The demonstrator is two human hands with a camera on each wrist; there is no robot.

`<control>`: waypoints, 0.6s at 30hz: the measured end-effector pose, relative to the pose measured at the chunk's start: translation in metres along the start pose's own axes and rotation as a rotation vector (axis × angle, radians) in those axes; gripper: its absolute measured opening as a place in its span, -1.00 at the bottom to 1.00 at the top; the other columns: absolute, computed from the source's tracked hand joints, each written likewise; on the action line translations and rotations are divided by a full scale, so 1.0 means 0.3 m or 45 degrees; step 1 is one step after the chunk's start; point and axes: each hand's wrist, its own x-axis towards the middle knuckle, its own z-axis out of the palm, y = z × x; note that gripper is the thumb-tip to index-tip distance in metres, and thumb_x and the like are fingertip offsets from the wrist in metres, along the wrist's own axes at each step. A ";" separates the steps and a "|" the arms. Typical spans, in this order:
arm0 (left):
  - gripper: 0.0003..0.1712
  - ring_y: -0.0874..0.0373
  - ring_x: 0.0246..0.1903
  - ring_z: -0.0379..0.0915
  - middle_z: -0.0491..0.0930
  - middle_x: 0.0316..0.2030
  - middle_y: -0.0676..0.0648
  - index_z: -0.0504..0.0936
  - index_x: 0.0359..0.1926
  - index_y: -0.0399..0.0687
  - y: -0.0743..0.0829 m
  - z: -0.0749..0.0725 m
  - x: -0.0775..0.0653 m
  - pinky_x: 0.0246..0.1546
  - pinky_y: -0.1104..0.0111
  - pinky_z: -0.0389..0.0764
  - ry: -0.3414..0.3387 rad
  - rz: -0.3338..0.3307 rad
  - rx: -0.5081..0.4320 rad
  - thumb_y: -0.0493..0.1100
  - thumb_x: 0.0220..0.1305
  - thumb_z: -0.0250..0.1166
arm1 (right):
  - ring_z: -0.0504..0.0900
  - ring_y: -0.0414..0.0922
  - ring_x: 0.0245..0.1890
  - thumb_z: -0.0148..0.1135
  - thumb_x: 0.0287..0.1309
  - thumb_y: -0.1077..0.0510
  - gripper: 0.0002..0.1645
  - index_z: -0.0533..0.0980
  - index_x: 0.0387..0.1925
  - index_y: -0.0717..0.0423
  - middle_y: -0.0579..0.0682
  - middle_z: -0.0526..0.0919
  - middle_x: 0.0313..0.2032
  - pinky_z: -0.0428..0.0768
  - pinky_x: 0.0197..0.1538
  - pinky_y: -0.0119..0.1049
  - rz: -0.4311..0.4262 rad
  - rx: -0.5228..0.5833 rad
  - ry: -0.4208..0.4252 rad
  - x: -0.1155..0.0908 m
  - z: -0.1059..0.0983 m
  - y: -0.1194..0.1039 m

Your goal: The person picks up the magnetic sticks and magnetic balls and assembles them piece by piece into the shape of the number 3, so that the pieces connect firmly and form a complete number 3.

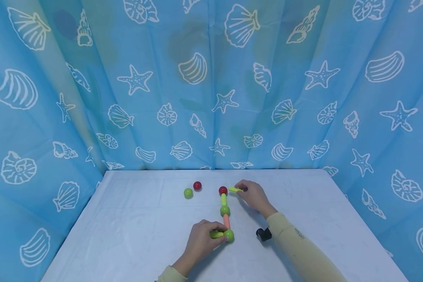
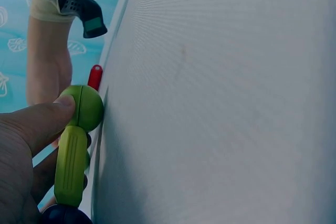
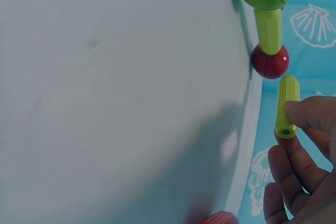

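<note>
A chain of toy balls and rods runs up the table: a red ball, a yellow-green rod, a green ball, a pink rod and a nearer green ball. My left hand holds that nearer ball, its thumb pressed on it in the left wrist view. From the ball a second yellow-green rod runs toward a dark ball. My right hand pinches a loose yellow-green rod between thumb and fingers, just beside the red ball.
Another red ball and a green ball lie left of the chain. A black wrist camera sticks out from the right sleeve. A blue shell-print curtain hangs behind and beside the white table.
</note>
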 end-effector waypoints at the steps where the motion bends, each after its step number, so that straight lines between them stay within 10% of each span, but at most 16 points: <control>1: -0.75 0.37 -0.25 0.43 0.65 -0.33 0.41 0.79 -0.15 0.36 -0.001 0.000 0.000 -0.17 0.32 0.47 -0.001 0.000 -0.003 0.08 0.11 0.56 | 0.60 -0.01 0.05 0.36 0.29 0.16 -0.77 0.63 -0.03 -0.06 -0.02 0.68 -0.01 0.59 0.15 -0.03 -0.005 0.006 0.001 0.003 -0.001 -0.006; 18: -0.74 0.35 -0.25 0.40 0.65 -0.32 0.39 0.79 -0.13 0.35 0.009 -0.009 0.000 -0.17 0.30 0.44 -0.027 -0.023 -0.023 0.07 0.12 0.55 | 0.58 -0.07 -0.02 0.40 0.27 0.16 -0.79 0.67 -0.07 -0.10 -0.10 0.69 -0.08 0.59 0.09 -0.12 -0.121 0.008 -0.048 0.075 0.037 -0.123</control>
